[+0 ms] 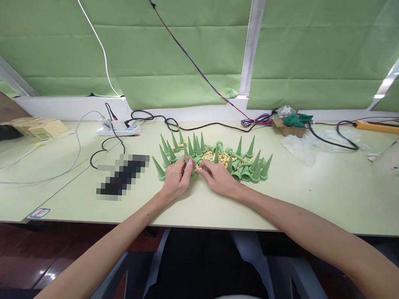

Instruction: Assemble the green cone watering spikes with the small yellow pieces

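Note:
My left hand (pixel 178 177) is closed round a green plastic cone (pixel 194 172), mostly hidden by the fingers. Close beside it, the thumb and fingertips of my right hand (pixel 219 179) pinch a small yellow piece (pixel 198 168) against or near that cone; whether they touch I cannot tell. Several green spikes with ringed bases stand upright to the left (pixel 165 156) and right (pixel 257 168) of my hands. Between these groups lies a heap of small yellow pieces (pixel 224 158), with some green cones lying on their sides among them.
At the left are a power strip (pixel 120 129), cables and yellowish boxes (pixel 40 127). A pixelated dark object (pixel 122 179) lies left of my hands. Toward the right stand a small cardboard box (pixel 289 127), clear plastic bags (pixel 303 146) and a white cylindrical container (pixel 395 155). Green blinds hang behind.

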Demonstrator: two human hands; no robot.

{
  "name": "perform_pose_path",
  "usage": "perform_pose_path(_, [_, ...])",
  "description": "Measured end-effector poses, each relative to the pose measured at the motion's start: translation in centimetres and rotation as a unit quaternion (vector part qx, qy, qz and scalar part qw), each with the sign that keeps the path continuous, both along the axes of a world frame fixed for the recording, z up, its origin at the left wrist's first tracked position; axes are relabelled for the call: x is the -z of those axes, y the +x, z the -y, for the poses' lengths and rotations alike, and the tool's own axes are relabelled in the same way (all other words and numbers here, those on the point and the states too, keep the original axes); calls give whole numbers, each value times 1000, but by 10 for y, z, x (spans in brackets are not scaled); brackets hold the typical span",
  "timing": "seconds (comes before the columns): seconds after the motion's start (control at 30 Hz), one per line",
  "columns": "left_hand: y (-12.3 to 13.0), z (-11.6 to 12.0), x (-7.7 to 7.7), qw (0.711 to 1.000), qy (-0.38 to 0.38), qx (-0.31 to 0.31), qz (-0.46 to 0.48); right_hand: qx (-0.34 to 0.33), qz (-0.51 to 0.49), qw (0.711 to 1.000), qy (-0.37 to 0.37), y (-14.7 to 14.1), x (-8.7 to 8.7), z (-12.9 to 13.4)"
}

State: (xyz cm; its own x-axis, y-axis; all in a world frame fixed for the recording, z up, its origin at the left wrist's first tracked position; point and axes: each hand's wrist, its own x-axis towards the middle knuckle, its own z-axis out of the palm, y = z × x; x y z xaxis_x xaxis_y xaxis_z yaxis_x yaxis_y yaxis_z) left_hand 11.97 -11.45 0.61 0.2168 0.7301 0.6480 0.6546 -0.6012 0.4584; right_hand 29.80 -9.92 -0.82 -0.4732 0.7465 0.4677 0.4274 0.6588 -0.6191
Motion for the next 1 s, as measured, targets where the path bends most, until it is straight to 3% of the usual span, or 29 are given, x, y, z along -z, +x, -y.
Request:
perform_pose_path(0.23, [-1, -1, 4, 999, 13, 28, -27, 9, 34, 999, 15, 0, 2, -3])
perform_pose_path(0.4, [0, 0, 0, 1000, 9, 8, -5, 26, 17, 999, -8, -1, 0, 0])
perform_pose_path(0.67, [-2, -1, 4, 999, 6, 31, -21, -6, 21, 999, 25, 1, 1, -2])
perform_pose_path(0.8, [-2, -2, 5, 998, 9, 46, -30, 2, 27, 1000, 1, 1, 2, -3])
perform_pose_path(1.0, [-1, -1, 1, 1000, 5, 18, -7, 6, -17, 999, -27, 0, -3, 3])
